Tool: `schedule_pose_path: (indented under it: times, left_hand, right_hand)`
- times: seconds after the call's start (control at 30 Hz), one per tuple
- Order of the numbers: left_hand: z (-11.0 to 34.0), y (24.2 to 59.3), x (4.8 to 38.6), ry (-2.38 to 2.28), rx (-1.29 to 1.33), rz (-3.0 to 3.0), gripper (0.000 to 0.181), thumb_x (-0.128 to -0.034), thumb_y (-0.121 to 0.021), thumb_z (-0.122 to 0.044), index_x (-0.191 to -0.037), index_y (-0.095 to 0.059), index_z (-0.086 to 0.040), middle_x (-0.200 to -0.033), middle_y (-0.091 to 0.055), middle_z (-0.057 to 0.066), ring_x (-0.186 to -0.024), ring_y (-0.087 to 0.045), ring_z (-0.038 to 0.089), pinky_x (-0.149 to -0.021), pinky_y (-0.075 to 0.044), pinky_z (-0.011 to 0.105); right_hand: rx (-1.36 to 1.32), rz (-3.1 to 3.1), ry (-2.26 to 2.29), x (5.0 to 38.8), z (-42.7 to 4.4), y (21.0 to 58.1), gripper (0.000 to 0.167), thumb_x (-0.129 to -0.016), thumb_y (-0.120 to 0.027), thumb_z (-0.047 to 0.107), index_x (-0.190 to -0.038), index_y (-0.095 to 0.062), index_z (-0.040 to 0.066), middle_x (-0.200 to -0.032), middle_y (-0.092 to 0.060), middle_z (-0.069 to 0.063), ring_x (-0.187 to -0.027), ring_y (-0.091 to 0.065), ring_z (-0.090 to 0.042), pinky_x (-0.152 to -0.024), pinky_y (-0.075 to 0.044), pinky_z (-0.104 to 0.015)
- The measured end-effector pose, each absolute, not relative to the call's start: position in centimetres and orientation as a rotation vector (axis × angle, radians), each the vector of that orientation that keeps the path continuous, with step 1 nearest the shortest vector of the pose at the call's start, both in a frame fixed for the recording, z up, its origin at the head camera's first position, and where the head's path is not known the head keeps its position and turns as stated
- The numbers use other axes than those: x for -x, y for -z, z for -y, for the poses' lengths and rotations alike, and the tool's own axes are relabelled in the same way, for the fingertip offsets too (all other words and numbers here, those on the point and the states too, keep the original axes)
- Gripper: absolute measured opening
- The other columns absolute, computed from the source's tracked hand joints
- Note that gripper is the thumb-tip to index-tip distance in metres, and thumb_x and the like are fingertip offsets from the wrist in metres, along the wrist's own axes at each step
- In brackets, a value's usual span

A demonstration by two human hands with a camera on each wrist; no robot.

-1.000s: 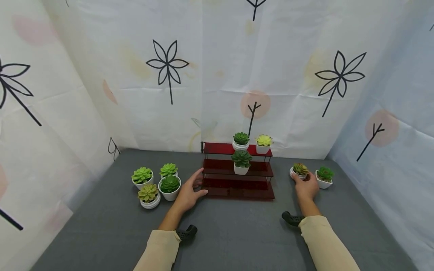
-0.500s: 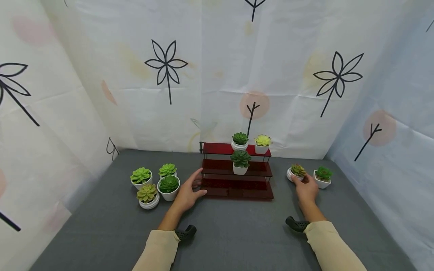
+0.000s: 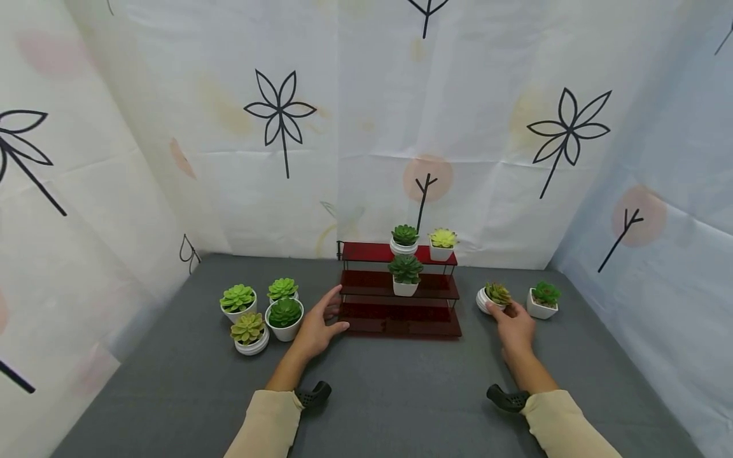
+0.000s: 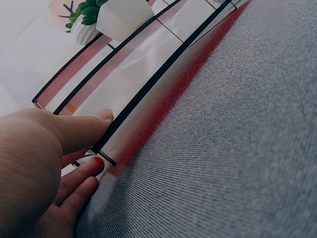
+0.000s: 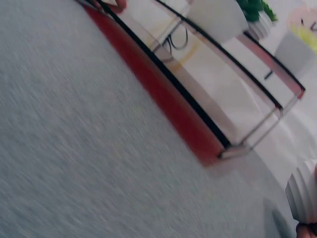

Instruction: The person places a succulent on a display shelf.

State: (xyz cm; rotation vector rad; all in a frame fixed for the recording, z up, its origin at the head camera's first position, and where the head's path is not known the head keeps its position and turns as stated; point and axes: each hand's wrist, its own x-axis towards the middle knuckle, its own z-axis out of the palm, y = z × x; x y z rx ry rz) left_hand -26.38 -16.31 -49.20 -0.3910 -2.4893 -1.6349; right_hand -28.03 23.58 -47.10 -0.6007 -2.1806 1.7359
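In the head view, my right hand (image 3: 516,327) pinches a small potted succulent (image 3: 497,295) with yellow-green, reddish leaves and a white ribbed pot. The pot tilts to the left; its ribbed side (image 5: 303,192) shows in the right wrist view, where the hand is mostly cut off. My left hand (image 3: 314,327) holds the left end of a dark red three-tier display shelf (image 3: 401,327). In the left wrist view its thumb (image 4: 86,130) lies against the shelf's black edge, with fingers on the other side. A dark green succulent (image 3: 405,275) stands on the middle tier.
On the top tier stand a green succulent (image 3: 404,236) and a yellow-green one (image 3: 442,243). Several potted succulents (image 3: 284,316) cluster left of my left hand. Another, in a square white pot (image 3: 543,304), stands right of my right hand. Grey cloth (image 3: 395,394) covers the table.
My right hand has carried the succulent slightly left toward the shelf and tilted its pot, away from the square-potted one. The left hand stays in place at the shelf.
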Motion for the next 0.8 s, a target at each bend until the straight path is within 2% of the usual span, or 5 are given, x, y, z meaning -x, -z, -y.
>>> schedule_pose_path:
  times: [0.23,0.37,0.6,0.8]
  left_hand:
    - [16.3,49.3,26.6,1.622,0.392,2.483,0.081,-0.0835,-0.075,-0.001,-0.152,-0.036,-0.018,-0.133,-0.054,0.015,-0.116,-0.056,0.032,-0.1,-0.042,0.05]
    - [16.2,49.2,26.6,1.609,0.386,2.487,0.08,-0.0833,-0.076,-0.001,-0.151,-0.036,-0.018,-0.133,-0.054,0.015,-0.116,-0.056,0.032,-0.1,-0.043,0.05]
    - [16.2,49.3,26.6,1.599,0.37,2.501,0.081,-0.0831,-0.076,-0.002,-0.151,-0.037,-0.019,-0.132,-0.055,0.014,-0.115,-0.057,0.031,-0.099,-0.043,0.049]
    - [16.3,49.4,26.6,1.603,0.363,2.506,0.08,-0.0832,-0.076,-0.002,-0.151,-0.037,-0.02,-0.132,-0.055,0.014,-0.115,-0.057,0.031,-0.099,-0.043,0.049]
  right_hand:
    - [0.512,2.132,-1.749,27.6,-22.2,46.2,0.067,-0.091,-0.07,0.026,-0.144,-0.042,-0.003,-0.14,-0.048,-0.024,-0.128,-0.046,-0.031,-0.103,-0.041,-0.043]
    - [0.461,2.106,-1.747,27.5,-21.4,45.6,0.063,-0.09,-0.071,0.023,-0.141,-0.046,-0.003,-0.136,-0.052,-0.022,-0.124,-0.05,-0.027,-0.099,-0.044,-0.037]
    - [0.388,2.097,-1.759,27.5,-20.1,45.0,0.064,-0.09,-0.073,0.025,-0.141,-0.046,-0.002,-0.136,-0.052,-0.022,-0.123,-0.05,-0.028,-0.102,-0.042,-0.044]
    - [0.303,2.13,-1.735,28.1,-19.4,44.7,0.063,-0.089,-0.074,0.023,-0.14,-0.048,-0.003,-0.136,-0.052,-0.022,-0.123,-0.05,-0.029,-0.101,-0.043,-0.042]
